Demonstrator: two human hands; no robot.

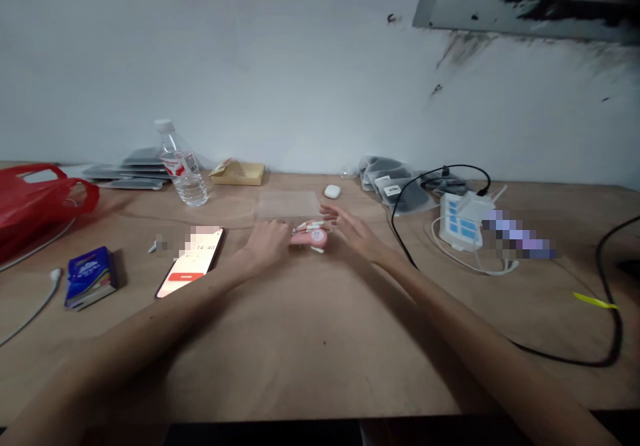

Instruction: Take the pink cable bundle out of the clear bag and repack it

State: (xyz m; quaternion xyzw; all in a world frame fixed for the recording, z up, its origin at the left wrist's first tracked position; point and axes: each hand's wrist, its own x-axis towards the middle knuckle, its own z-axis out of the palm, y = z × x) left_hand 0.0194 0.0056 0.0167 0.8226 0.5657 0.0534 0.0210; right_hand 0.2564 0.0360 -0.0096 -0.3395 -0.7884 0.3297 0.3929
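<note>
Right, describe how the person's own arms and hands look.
The left forearm and right forearm are slender and bare, with no sleeve, watch or bracelet in view. The left hand and right hand are ungloved; they are too small and soft to rule out rings.

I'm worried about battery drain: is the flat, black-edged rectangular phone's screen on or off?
On: the phone has a brightly lit screen, showing 14:40 and a red bar.
</note>
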